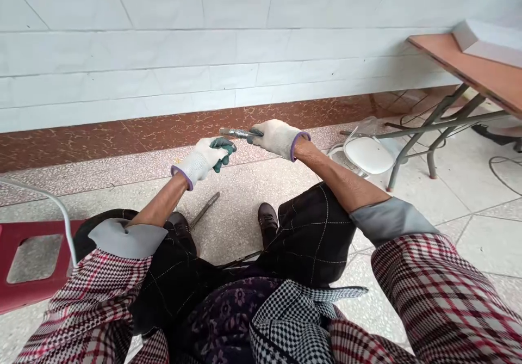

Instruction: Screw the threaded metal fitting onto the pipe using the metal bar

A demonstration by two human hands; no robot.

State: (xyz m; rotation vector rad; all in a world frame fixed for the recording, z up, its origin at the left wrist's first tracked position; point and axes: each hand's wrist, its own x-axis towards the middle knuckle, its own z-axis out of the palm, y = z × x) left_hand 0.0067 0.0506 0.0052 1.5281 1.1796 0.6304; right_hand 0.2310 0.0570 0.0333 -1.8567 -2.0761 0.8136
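Note:
Both my hands wear white knit gloves with green-coated palms and purple cuffs. My right hand [277,137] is closed round one end of a short grey metal rod [237,133] held level in front of me. My left hand [206,158] is curled just below the rod's other end, its fingers closed; what they grip is hidden. I am seated, knees apart, with my dark shoes on the floor below the hands.
A flat metal bar [204,209] lies on the speckled floor between my feet. A red plastic stool [28,263] stands at the left. At the right are a white round lid or dish [367,155] and a brown folding table [473,73] with metal legs. A tiled wall lies ahead.

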